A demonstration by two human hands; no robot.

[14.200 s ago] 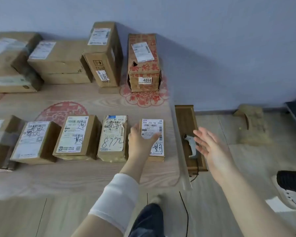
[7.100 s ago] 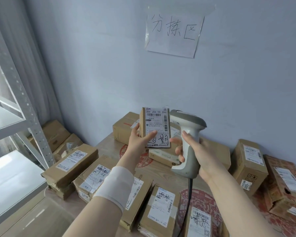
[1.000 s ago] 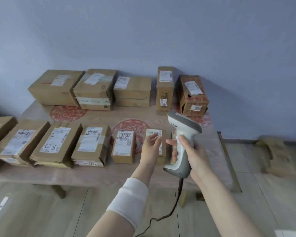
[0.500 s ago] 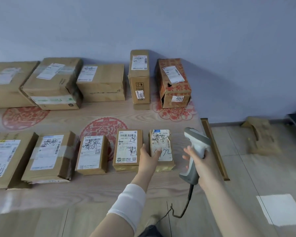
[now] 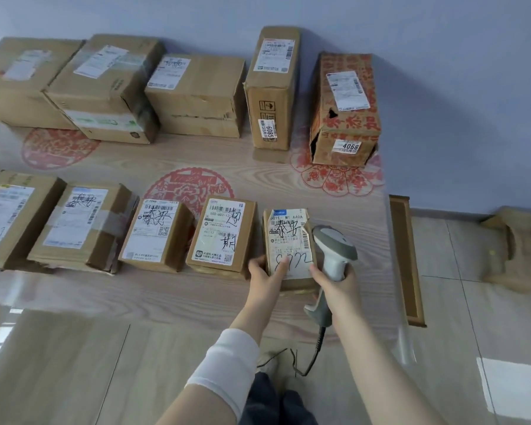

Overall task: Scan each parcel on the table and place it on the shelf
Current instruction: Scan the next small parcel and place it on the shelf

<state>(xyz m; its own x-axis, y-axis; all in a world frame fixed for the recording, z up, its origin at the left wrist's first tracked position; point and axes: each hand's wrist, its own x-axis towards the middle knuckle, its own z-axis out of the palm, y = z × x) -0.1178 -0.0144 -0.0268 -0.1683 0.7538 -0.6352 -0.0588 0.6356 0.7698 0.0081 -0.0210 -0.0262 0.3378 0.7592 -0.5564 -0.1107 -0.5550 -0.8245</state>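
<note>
A small brown parcel [image 5: 289, 237] with a torn white label lies at the right end of the front row on the wooden table [image 5: 196, 296]. My left hand [image 5: 265, 276] grips its near left corner, fingers lying over the label. My right hand [image 5: 337, 282] holds the grey barcode scanner [image 5: 331, 259] by its handle, right beside the parcel, with a finger touching the parcel's near right edge. The scanner's cable [image 5: 314, 354] hangs toward the floor.
Several more labelled parcels fill the front row to the left, such as the parcel next to it [image 5: 223, 233]. Bigger cartons stand along the back wall, including an upright box [image 5: 272, 87] and a red-printed box [image 5: 345, 108]. A wooden tray [image 5: 406, 259] sits off the table's right edge.
My view has come closer to the table. My left hand has closed on the rightmost front parcel, and my right hand has brought the scanner in against that parcel's right side.
</note>
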